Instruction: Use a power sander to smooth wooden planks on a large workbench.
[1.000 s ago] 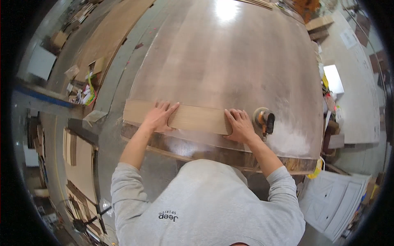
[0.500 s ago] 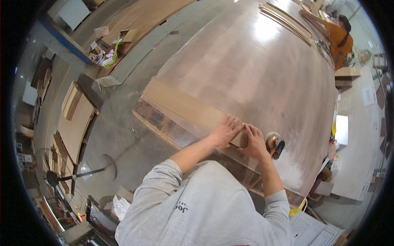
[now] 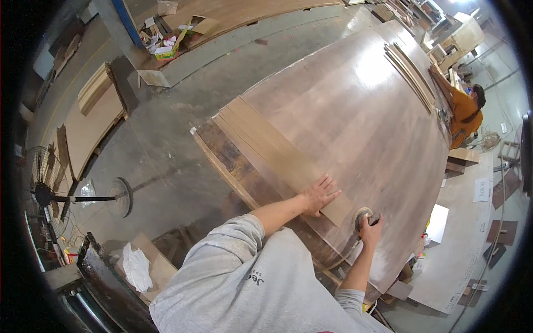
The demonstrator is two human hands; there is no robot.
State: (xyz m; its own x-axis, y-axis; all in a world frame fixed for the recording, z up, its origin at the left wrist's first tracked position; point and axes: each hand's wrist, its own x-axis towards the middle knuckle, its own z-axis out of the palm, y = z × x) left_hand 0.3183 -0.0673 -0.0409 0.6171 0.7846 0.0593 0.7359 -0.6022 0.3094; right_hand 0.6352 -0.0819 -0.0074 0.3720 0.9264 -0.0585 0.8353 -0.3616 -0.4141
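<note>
- The wooden board (image 3: 265, 143) is long, flat and light brown, with thin lines running along it.
- It lies on the big brown table (image 3: 338, 89), near the edge by the person.
- The left hand (image 3: 321, 195) presses on the board, fingers spread out.
- The right hand (image 3: 371, 228) has its fingers wrapped around a small round sander (image 3: 361, 214) just beside the board's end.

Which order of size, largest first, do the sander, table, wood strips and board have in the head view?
1. Table
2. Board, under the left hand
3. Wood strips, farther off, perhaps shrunk by distance
4. Sander, partly covered by the right hand
</note>
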